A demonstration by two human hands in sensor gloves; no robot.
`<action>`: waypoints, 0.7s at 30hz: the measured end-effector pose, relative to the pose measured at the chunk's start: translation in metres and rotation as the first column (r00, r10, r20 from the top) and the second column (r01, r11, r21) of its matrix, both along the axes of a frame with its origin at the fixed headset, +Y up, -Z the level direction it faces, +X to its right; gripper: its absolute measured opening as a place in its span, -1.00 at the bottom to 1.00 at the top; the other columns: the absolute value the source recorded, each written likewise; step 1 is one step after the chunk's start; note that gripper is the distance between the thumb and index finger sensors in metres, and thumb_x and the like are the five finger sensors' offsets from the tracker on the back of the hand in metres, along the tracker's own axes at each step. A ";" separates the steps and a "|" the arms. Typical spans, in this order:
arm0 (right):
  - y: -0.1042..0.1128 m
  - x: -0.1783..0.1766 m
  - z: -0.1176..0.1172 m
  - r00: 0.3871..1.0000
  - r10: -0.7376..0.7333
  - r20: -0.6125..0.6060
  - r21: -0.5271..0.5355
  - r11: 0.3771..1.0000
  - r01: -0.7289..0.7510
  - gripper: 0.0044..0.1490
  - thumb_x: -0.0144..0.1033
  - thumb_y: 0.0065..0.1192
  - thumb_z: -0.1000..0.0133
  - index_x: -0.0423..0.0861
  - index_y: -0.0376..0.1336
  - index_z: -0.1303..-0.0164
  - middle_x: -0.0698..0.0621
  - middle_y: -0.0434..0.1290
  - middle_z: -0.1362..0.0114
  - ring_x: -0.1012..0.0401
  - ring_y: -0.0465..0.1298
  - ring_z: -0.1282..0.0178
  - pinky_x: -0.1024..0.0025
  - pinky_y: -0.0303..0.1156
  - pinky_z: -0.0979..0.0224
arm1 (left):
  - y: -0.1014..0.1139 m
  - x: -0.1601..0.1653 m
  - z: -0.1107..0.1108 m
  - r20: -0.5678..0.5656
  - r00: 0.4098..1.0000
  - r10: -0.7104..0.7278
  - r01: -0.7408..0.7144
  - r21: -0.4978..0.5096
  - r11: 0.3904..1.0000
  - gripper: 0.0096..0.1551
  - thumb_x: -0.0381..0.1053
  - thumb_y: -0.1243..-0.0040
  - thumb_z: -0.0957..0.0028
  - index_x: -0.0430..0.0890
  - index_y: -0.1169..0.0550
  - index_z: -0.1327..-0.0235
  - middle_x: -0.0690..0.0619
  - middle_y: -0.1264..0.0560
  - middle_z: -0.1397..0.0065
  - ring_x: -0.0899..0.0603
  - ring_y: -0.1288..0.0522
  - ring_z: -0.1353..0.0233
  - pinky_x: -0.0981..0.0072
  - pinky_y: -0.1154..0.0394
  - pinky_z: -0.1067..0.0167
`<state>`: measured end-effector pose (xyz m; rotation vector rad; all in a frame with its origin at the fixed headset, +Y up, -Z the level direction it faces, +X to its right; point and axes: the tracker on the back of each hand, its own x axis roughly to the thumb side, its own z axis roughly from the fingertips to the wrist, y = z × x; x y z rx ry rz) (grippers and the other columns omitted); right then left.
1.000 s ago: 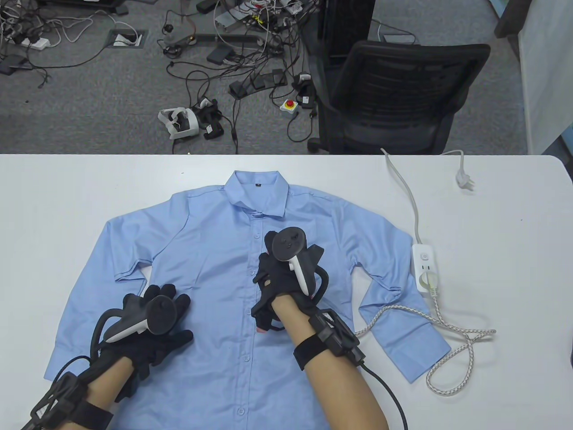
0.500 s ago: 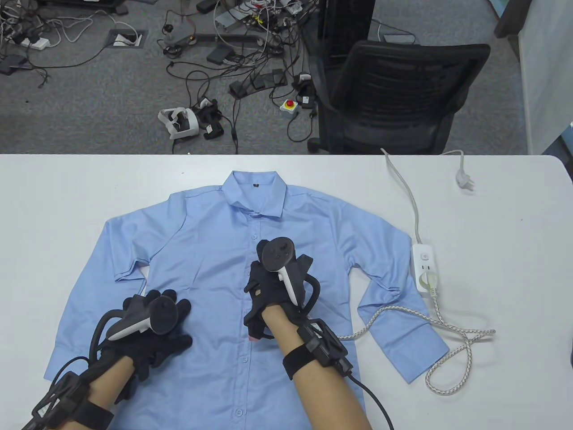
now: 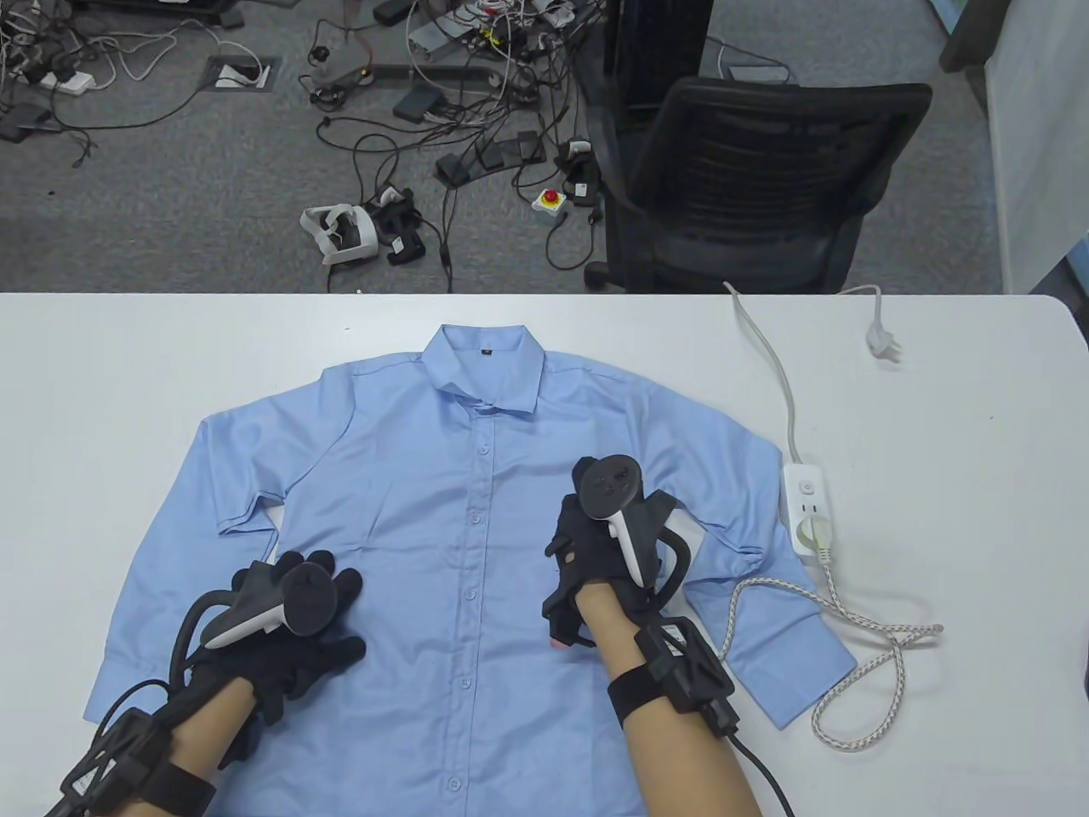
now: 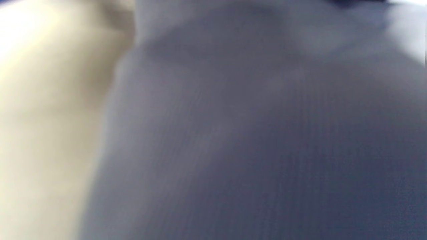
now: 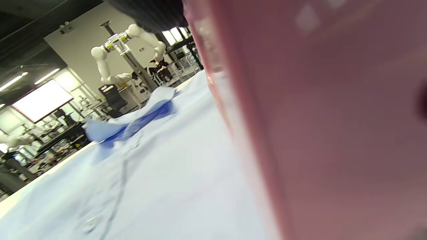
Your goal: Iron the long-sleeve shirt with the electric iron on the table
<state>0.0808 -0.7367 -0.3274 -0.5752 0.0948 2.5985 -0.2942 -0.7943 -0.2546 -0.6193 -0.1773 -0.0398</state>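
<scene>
The left hand (image 3: pixel 293 634) is laid flat on the lower front of the shirt (image 3: pixel 408 511), fingers spread and pressed to the cloth. The right hand (image 3: pixel 595 562) is set on the shirt's other front panel, fingers curled about the pink iron (image 3: pixel 557 640), of which only a small tip is seen below the glove in the table view; in the right wrist view the iron (image 5: pixel 317 133) fills the frame as a smooth pink casing held close above the cloth. The left wrist view is blurred and shows only grey-blue fabric.

The shirt is spread front-up at the middle of the white table (image 3: pixel 128 357), buttoned, collar away from the person, sleeves angled down at either side. The cloth is judged light, thin and limp, a smooth plain weave that is likely to slide and crease on the slick tabletop; it is best held by flat pressure near the iron's path, or by hem and cuffs. The iron is judged rigid and heavier, to be taken by its handle only.

A braided cord (image 3: pixel 851 630) is looped beside the right sleeve and is run to a white power strip (image 3: pixel 808 502). Beyond the table, an office chair (image 3: pixel 749 179) and loose cables are noted on grey carpet.
</scene>
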 end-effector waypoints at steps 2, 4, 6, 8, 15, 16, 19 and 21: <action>0.001 0.013 0.001 1.000 0.013 0.007 -0.010 1.000 -0.013 -0.33 0.02 0.01 0.03 0.36 0.02 -0.34 -0.06 0.35 -0.10 0.30 0.58 0.40 0.36 0.58 0.21 | 0.000 0.000 0.000 -0.001 1.000 -0.002 0.002 0.005 1.000 -0.06 0.58 0.15 0.03 0.36 0.22 -0.47 0.15 0.40 -0.69 -0.17 0.39 -0.66 -0.39 0.42 -0.39; 0.001 0.023 0.003 0.999 0.016 0.029 -0.011 1.000 -0.016 -0.33 0.01 0.01 0.03 0.36 0.02 -0.34 -0.06 0.35 -0.10 0.29 0.58 0.40 0.36 0.58 0.21 | 0.001 0.000 0.000 -0.003 1.000 -0.002 0.002 0.001 1.000 -0.05 0.58 0.15 0.03 0.36 0.22 -0.47 0.15 0.40 -0.69 -0.17 0.40 -0.66 -0.39 0.43 -0.39; 0.001 0.030 0.003 1.000 0.002 0.029 -0.012 1.000 -0.001 -0.33 0.02 0.01 0.03 0.36 0.02 -0.34 -0.06 0.35 -0.10 0.29 0.58 0.40 0.35 0.58 0.21 | 0.000 0.000 0.000 -0.006 1.000 -0.001 0.001 0.000 1.000 -0.05 0.58 0.15 0.04 0.36 0.23 -0.46 0.15 0.41 -0.69 -0.17 0.40 -0.66 -0.39 0.43 -0.39; 0.001 0.031 0.003 1.000 -0.008 0.028 -0.012 1.000 0.009 -0.32 0.02 0.01 0.03 0.36 0.01 -0.34 -0.06 0.34 -0.10 0.29 0.58 0.39 0.35 0.58 0.21 | 0.001 0.000 0.000 -0.006 1.000 -0.007 0.007 0.003 1.000 -0.05 0.59 0.15 0.04 0.36 0.23 -0.46 0.15 0.41 -0.69 -0.17 0.40 -0.66 -0.39 0.42 -0.39; 0.000 0.031 -0.001 1.000 -0.024 0.010 -0.064 0.998 0.025 -0.24 0.01 0.10 0.06 0.35 -0.04 -0.36 -0.03 0.32 -0.12 0.29 0.58 0.34 0.35 0.59 0.17 | 0.001 0.000 0.001 0.003 1.000 -0.009 0.009 0.031 0.999 -0.05 0.58 0.15 0.04 0.35 0.21 -0.48 0.12 0.38 -0.70 -0.18 0.37 -0.67 -0.39 0.42 -0.39; 0.001 0.032 -0.002 1.000 -0.028 0.002 -0.072 0.997 0.028 -0.23 0.00 0.11 0.06 0.34 -0.05 -0.37 -0.04 0.32 -0.12 0.30 0.58 0.34 0.36 0.59 0.17 | 0.002 0.001 0.002 0.008 1.000 -0.012 0.012 0.040 0.999 -0.06 0.58 0.15 0.04 0.35 0.20 -0.48 0.12 0.36 -0.71 -0.19 0.36 -0.67 -0.39 0.42 -0.39; 0.007 0.026 0.007 0.995 -0.095 -0.001 -0.028 0.995 0.095 -0.24 -0.03 0.15 0.04 0.30 -0.04 -0.37 -0.07 0.33 -0.10 0.28 0.59 0.38 0.33 0.59 0.18 | 0.005 0.002 0.003 0.024 1.000 -0.008 0.007 0.060 0.998 -0.06 0.58 0.17 0.04 0.33 0.19 -0.50 0.09 0.36 -0.72 -0.20 0.36 -0.67 -0.39 0.43 -0.39; 0.016 0.011 0.019 0.997 -0.058 -0.054 0.056 0.997 0.061 -0.23 -0.03 0.15 0.05 0.30 -0.03 -0.37 -0.06 0.34 -0.09 0.28 0.59 0.39 0.34 0.59 0.20 | 0.010 0.003 0.004 0.028 0.999 0.017 -0.019 0.063 0.998 -0.07 0.56 0.18 0.02 0.33 0.20 -0.50 0.12 0.38 -0.71 -0.19 0.37 -0.67 -0.38 0.44 -0.39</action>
